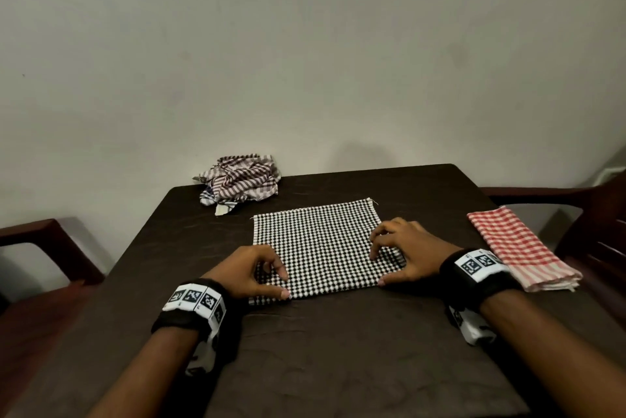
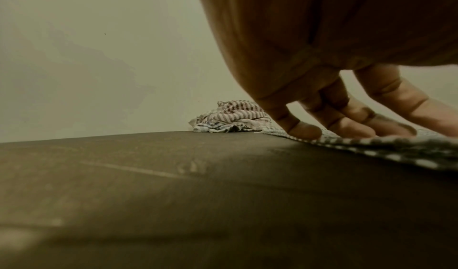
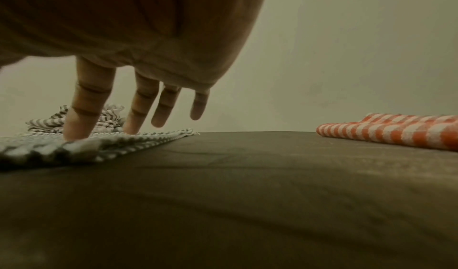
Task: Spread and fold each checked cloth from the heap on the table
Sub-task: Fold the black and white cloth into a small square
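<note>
The black-and-white checked cloth under my fingers looks coarse-woven. My desk is dark, matt and faintly scuffed.

Dim, warm-tinted light throughout; both wrist views blur close up, wide-angle edges bend.

Spread cloth lies flat at centre of desk. Heap sits at far left corner of desk, behind and left of spread cloth, close to it but apart, against wall. Folded cloth lies at right edge of desk, right of spread cloth, apart from it. Left hand on near left corner of spread cloth, fingers touching its edge. Right hand on near right part of spread cloth, fingers down on it. One chair left of desk, another chair right of desk.
</note>
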